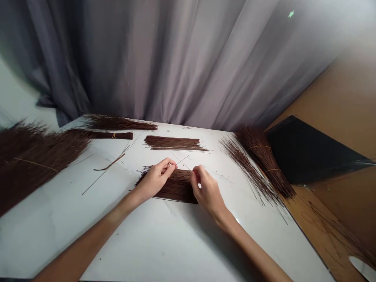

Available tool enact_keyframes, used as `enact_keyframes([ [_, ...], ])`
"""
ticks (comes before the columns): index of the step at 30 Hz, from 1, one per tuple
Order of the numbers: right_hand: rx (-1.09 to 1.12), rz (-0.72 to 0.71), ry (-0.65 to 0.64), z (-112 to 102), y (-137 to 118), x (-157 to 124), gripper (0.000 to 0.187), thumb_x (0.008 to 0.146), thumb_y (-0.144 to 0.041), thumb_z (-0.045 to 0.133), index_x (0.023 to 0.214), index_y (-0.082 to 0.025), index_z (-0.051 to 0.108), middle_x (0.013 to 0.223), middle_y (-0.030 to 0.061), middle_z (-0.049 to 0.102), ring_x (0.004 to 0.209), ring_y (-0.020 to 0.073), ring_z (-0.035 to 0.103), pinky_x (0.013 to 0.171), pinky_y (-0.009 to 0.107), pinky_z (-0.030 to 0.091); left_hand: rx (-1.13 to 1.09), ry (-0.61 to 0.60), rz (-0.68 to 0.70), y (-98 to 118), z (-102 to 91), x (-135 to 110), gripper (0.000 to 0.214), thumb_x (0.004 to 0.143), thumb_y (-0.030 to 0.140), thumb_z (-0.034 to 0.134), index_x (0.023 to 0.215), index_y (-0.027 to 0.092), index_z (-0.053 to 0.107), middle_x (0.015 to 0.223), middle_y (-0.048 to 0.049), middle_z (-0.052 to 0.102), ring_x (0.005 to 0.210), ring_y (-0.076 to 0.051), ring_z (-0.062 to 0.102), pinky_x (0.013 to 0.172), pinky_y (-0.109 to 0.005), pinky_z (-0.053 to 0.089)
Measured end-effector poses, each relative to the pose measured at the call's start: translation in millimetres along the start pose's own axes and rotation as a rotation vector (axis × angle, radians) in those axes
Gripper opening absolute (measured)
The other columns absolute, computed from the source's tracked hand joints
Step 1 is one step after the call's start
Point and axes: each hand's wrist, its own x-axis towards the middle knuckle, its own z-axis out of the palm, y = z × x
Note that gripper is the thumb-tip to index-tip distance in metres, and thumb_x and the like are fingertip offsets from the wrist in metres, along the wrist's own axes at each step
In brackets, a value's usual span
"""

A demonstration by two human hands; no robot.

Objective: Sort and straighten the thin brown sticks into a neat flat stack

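Observation:
My left hand [158, 176] is closed in a pinch on a thin brown stick [183, 159] that juts out to the right. My right hand [205, 188] also pinches a thin stick [186, 166], which slants up to the left and crosses the other one. Under both hands lies a flat row of dark brown sticks [176, 186] on the white table [141, 243]; my hands cover its two ends in part. Just beyond it, a second, narrower row of sticks [174, 142] lies side to side.
Large bundles of brown twigs [38, 160] lie at the left, one small bundle tied with a yellow band [114, 135]. Loose sticks [110, 162] lie near them. At the right are spread twigs [249, 164] and a tied bundle [261, 160]. A grey curtain [176, 58] hangs behind.

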Motion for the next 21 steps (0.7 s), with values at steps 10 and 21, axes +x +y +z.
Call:
enact_keyframes([
  [10, -0.033, -0.039, -0.034, 7.3, -5.4, -4.7, 0.016, 0.104, -0.02, 0.04, 0.091, -0.022, 0.05, 0.079, 0.0004, 0.059, 0.064, 0.0139, 0.051, 0.061, 0.026, 0.038, -0.274, 0.027, -0.131, -0.1, 6.4, 2.9, 0.033, 0.093, 0.056, 0.061, 0.092, 0.024, 0.059, 0.062, 0.0078, 0.032, 0.049, -0.008, 0.025, 0.04, -0.015, 0.018],
  [21, -0.028, -0.055, -0.044, 7.2, -6.8, -4.5, 0.017, 0.105, -0.023, 0.037, 0.094, -0.024, 0.051, 0.082, 0.0033, 0.061, 0.063, 0.0166, 0.053, 0.06, 0.028, 0.038, -0.317, 0.027, -0.14, 2.1, 5.8, 4.3, 0.034, 0.092, 0.055, 0.062, 0.092, 0.021, 0.062, 0.061, 0.0072, 0.038, 0.048, -0.007, 0.027, 0.041, -0.016, 0.018],
])
